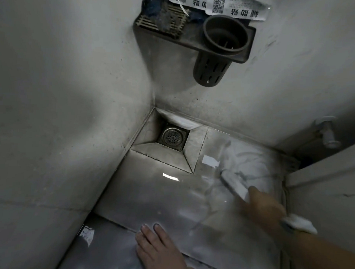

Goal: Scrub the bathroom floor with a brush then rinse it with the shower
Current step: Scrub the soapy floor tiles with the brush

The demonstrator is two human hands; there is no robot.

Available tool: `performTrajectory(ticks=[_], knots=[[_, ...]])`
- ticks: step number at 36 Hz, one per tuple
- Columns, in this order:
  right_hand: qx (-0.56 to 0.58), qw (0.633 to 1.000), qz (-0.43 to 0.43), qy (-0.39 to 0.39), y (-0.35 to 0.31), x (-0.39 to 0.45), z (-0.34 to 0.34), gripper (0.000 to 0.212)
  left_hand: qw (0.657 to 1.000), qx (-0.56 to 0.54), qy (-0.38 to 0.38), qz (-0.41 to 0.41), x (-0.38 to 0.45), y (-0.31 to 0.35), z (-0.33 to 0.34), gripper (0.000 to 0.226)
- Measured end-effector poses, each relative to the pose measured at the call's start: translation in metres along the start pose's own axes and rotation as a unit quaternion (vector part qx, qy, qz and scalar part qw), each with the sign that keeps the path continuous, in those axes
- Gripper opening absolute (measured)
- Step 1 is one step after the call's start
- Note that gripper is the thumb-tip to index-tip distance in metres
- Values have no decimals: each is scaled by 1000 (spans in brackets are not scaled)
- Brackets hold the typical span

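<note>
The fingers (261, 199) of the right hand (264, 208) curl round the handle of a white brush (235, 183), though motion blur hides just how they close; the brush head lies on the wet floor (154, 197) amid white foam (252, 164), near the right wall. The left hand is out of view. The walls (50, 98) are speckled with dark spots and meet in a corner above a sunken square drain (172, 137). A bare foot (158, 249) stands on the floor, its heel cut off by the lower edge. High on the wall hangs a dark shelf (189, 43) with a slotted cup (220, 48); something blue and grey on its grille is too blurred to name. Above it a white label (228, 7) bears QR codes and upside-down Chinese characters that I cannot read. A pale valve (327, 133) shows at the right, blurred.
</note>
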State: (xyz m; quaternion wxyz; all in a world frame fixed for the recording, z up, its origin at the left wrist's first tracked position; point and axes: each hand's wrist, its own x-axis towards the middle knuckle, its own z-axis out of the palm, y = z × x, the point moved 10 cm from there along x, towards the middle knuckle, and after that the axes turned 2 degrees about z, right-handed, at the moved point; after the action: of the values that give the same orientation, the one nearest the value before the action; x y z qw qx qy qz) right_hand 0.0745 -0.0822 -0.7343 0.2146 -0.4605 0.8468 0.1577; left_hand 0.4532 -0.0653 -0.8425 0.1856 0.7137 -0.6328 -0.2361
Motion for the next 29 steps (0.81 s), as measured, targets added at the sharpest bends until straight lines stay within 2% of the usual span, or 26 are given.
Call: performTrajectory(ticks=[1,2,4,5,6,7,9,10,11,12,14,15,17,19,20,22,23,24,25,27,29], knots=[[-20,1000,-15,-2,0,0,0,29,998,51,39,13,-10,36,-4,60],[-54,998,-35,11,-5,-3,-4,21,996,82,29,-8,-6,58,-4,57],[-83,988,-103,76,-16,-12,-8,14,992,68,-102,6,-17,71,12,82],[-92,983,-130,91,-21,-15,-5,22,990,40,-131,-20,-22,64,24,111],[-103,978,-158,90,-27,-19,-2,28,984,50,-167,-34,-27,57,28,127],[-110,974,-180,88,-29,-21,5,29,993,57,-105,-17,-25,54,18,126],[-87,981,-155,75,-19,-12,13,26,995,35,-90,24,-28,63,19,115],[-70,986,-135,67,-16,4,16,28,984,66,-164,18,-29,61,33,119],[-64,990,-121,39,-13,23,25,32,980,68,-189,-2,-31,52,45,107],[-74,989,-114,50,-10,43,20,34,978,69,-198,4,-31,51,49,90],[-67,993,-70,65,-21,63,-11,35,975,73,-210,-10,-27,53,47,86],[-49,994,-68,72,-26,74,-29,34,975,101,-196,1,-27,54,41,78],[32,993,-77,78,-40,89,-59,36,987,127,-103,5,-18,56,25,50],[85,993,-66,49,-49,94,-72,49,987,141,-70,11,-13,59,23,42],[64,995,-71,41,-56,90,-73,57,986,138,-88,-12,-16,57,23,57],[6,996,-88,24,-62,85,-54,55,985,116,-127,-31,-26,54,27,106],[-19,996,-84,30,-59,79,-41,44,985,111,-132,-29,-28,57,26,121],[-44,993,-93,59,-56,69,-31,29,986,105,-130,-24,-28,61,24,126],[-77,980,-150,110,-61,53,-21,19,986,104,-129,-22,-26,63,22,122],[-139,952,-230,144,-63,17,5,25,984,113,-134,-14,-25,63,21,103],[-143,945,-256,144,-55,6,24,35,986,124,-110,-12,-20,64,14,59]])
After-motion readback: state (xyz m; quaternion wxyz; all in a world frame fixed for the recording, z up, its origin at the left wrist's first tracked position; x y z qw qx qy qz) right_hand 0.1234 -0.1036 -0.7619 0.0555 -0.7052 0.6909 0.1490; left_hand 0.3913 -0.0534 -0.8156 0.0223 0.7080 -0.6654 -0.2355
